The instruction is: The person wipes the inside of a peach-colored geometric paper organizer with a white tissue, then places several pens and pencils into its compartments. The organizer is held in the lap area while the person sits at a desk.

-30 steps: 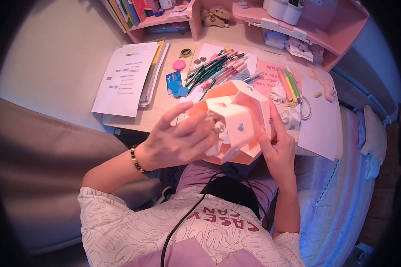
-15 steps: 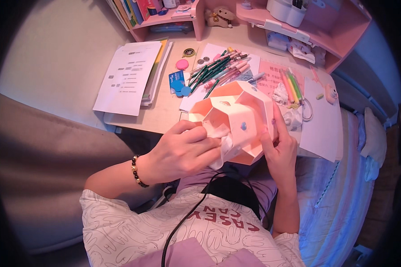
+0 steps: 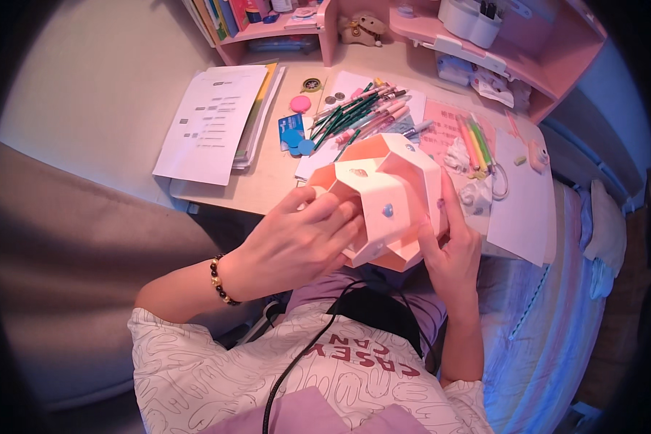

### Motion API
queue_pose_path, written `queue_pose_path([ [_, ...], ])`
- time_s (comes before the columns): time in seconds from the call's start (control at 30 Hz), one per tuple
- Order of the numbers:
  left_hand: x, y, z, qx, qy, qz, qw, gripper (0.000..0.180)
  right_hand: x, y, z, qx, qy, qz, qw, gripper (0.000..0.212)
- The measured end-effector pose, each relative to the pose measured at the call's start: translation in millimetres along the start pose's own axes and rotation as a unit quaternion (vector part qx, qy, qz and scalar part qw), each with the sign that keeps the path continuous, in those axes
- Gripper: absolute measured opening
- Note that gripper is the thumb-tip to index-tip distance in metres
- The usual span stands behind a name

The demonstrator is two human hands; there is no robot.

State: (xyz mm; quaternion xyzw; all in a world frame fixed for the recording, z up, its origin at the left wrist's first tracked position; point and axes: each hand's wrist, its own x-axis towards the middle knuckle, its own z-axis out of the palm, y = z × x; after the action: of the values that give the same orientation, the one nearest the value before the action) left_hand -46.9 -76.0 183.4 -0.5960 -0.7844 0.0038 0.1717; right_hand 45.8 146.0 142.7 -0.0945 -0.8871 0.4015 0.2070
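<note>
1. Both hands are at a pale pink holder (image 3: 405,192) of joined 6-sided compartments, held up in front of the near edge of the desk (image 3: 257,186), tilted, with 1 opening facing left.
2. 1 left hand (image 3: 300,239) reaches in at that opening. Its fingers are bent and close together; the tips are hidden inside, so I cannot tell whether they grip anything.
3. 1 right hand (image 3: 452,249) is clamped on the holder's right side, thumb on the near side and fingers farther round.
4. 1 blue heart-shaped ornament (image 3: 388,210) sits on the wall nearest the left hand, with 1 brownish ornament (image 3: 358,172) farther left.
5. 1 beaded bracelet (image 3: 219,279) circles the left wrist.
6. Beyond the holder lies a heap of pens and pencils (image 3: 354,114), with 1 blue card (image 3: 290,124) to its left, partly under blue discs (image 3: 293,139).
7. Farther left is a stack of papers (image 3: 210,119).
8. On the right, crumpled tissue (image 3: 457,155) lies beside yellow and green pens (image 3: 479,145), near 1 pink toy camera (image 3: 537,155).
9. At the far side, 1 plush toy (image 3: 362,30) sits between pink shelves (image 3: 327,45).
</note>
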Motion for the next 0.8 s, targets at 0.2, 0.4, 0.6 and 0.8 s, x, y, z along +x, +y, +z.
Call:
queue_pose_path([
  [0.2,-16,-20,-3,-0.014,0.089,0.058,0.994,0.022,2,-4,-4,-0.026,-0.013,0.036,0.999,0.064],
  [0.4,-26,-17,-1,0.115,0.108,0.004,0.987,0.028,3,-2,-1,-0.025,-0.011,0.013,1.000,0.067],
  [0.6,-11,-9,3,0.045,-0.006,0.033,0.998,0.028,-1,-16,7,-0.038,-0.002,-0.080,0.996,0.070],
  [0.8,3,-7,1,0.007,0.010,0.042,0.999,0.017,1,-14,-2,-0.040,-0.036,0.009,0.999,0.067],
])
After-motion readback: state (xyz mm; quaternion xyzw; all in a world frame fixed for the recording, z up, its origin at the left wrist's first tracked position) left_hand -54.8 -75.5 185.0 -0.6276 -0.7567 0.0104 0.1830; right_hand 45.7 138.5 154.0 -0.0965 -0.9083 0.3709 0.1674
